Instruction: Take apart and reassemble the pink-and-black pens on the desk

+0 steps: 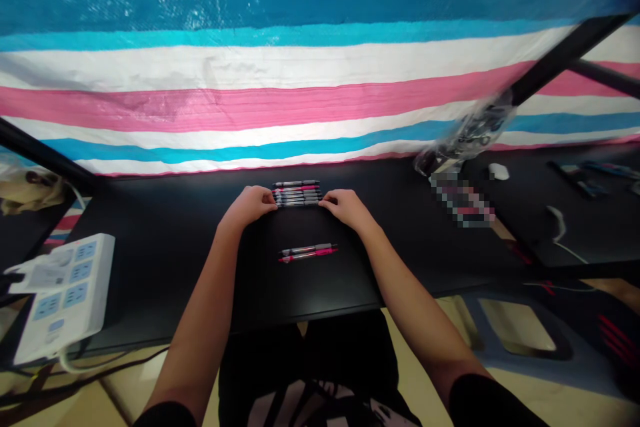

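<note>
Several pens [296, 197] lie side by side in a row on the black table, most with clear barrels and grey or black ends, one of them pink. My left hand [253, 204] pinches the left end of the pen nearest me in that row. At its right end, the fingers of my right hand [345, 205] are closed on the same pen. Closer to me, apart from the row, rest a grey-and-clear pen [306, 249] and a pink pen [310, 255], close together and slightly slanted.
A white power strip [95, 293] with a plug in it stands at the table's left end. On the right are a clear plastic bag [470, 137], a blurred-out item [463, 200] and a small white object [499, 171]. A striped sheet [300, 107] hangs behind the table [175, 267].
</note>
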### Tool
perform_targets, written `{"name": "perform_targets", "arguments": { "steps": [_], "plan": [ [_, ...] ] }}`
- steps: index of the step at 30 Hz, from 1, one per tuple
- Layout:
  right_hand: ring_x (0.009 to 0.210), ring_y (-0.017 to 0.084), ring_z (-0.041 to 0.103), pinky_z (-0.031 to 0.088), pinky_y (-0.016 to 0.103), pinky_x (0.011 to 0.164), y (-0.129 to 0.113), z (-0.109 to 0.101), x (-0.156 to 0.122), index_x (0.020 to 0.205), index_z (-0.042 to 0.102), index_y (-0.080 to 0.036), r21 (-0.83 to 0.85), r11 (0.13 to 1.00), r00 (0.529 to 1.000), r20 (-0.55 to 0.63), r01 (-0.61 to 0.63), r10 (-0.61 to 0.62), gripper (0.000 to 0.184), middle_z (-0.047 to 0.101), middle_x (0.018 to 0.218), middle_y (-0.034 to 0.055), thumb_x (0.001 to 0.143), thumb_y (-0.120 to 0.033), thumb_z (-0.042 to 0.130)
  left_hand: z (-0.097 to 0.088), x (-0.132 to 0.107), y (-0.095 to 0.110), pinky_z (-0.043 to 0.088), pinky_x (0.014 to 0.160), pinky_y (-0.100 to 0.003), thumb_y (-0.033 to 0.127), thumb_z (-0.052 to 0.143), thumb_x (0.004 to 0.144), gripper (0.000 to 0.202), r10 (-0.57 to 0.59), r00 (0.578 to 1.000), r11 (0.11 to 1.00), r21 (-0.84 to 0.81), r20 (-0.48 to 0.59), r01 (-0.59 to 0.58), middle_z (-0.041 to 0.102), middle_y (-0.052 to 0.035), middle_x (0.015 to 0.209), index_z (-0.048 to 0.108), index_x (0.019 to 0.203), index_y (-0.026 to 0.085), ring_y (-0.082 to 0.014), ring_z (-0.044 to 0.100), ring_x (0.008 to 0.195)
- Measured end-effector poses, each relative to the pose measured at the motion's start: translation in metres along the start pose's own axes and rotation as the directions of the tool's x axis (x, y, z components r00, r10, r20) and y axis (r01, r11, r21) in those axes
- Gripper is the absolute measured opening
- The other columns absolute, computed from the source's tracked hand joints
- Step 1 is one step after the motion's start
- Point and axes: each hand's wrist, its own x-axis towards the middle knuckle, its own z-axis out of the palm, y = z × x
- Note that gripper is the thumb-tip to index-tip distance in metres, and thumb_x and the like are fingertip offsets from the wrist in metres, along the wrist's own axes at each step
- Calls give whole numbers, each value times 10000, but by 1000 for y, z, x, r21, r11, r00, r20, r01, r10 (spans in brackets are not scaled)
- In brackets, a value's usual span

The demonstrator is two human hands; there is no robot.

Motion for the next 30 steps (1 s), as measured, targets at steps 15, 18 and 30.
{"name": "perform_targets", "arguments": {
  "steps": [15, 18, 30],
  "plan": [
    [754, 178, 606, 386, 276, 673, -5, 2, -2, 788, 676, -197, -35, 999, 1000, -9, -21, 21, 162, 698, 817, 37, 915, -297, 687, 3, 2, 0, 463, 682, -299, 264, 703, 787, 88, 11, 1000, 999, 47, -29, -9, 718, -32, 739, 687, 740, 191, -192, 662, 733],
    [756, 182, 610, 394, 278, 675, -5, 1, -2, 792, 681, -196, -24, 999, 1000, -6, -26, 26, 148, 698, 812, 38, 905, -292, 692, 3, 1, 0, 465, 679, -299, 253, 697, 790, 79, 21, 999, 999, 44, -28, -20, 710, -28, 729, 681, 743, 192, -190, 656, 720],
    [743, 182, 604, 391, 281, 662, -5, 1, -2, 771, 653, -201, -9, 1000, 1000, -17, -23, 22, 161, 686, 788, 32, 900, -294, 679, 2, 0, 2, 479, 697, -300, 233, 697, 772, 60, 22, 999, 1000, 16, -31, -22, 710, -30, 722, 679, 735, 190, -194, 662, 720]
  ]
}}
